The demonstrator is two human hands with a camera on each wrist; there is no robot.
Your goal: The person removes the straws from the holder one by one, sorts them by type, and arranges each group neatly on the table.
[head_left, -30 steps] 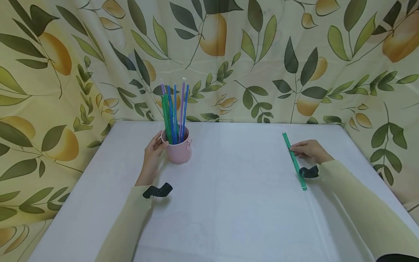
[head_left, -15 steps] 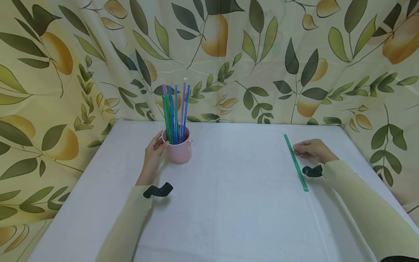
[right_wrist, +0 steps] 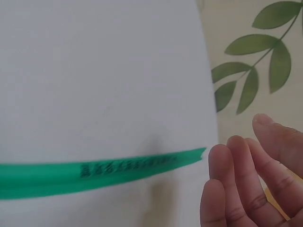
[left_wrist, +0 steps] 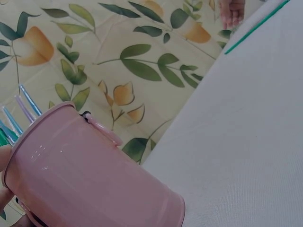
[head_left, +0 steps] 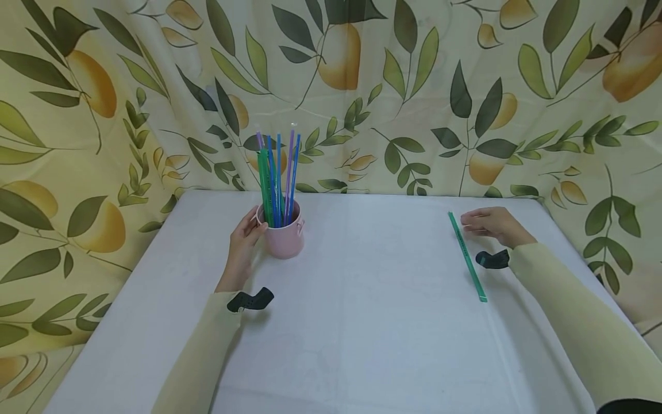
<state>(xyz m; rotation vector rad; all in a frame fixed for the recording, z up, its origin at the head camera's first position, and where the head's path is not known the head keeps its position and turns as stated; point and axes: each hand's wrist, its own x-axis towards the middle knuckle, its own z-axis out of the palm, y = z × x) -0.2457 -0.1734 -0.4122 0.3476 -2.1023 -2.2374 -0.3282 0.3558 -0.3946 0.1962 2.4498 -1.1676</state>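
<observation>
On the left of the white table, my left hand (head_left: 240,247) holds a small pink bucket (head_left: 284,244) by its rim, thumb in front. The bucket stands upright with blue straws (head_left: 278,178), purple straws (head_left: 290,167) and green strips (head_left: 265,184) poking out. A long flat green strip with dark print (right_wrist: 118,172) lies at a slant on the right side of the table. Just right of its far end hovers my right hand (head_left: 493,224), fingers loosely extended and holding nothing. In the right wrist view, the fingertips (right_wrist: 220,158) show close to the strip's end.
A white cloth covers the table (head_left: 362,316). Behind it and at the sides hangs a curtain (head_left: 414,115) printed with leaves and fruit. The bucket has a pink handle (left_wrist: 104,128) hanging at its side. Dark wrist devices (head_left: 250,300) sit on both sleeves.
My right hand has come off the green strip and moved slightly right and back, away from it. The strip has shifted very little. My left hand stays on the bucket.
</observation>
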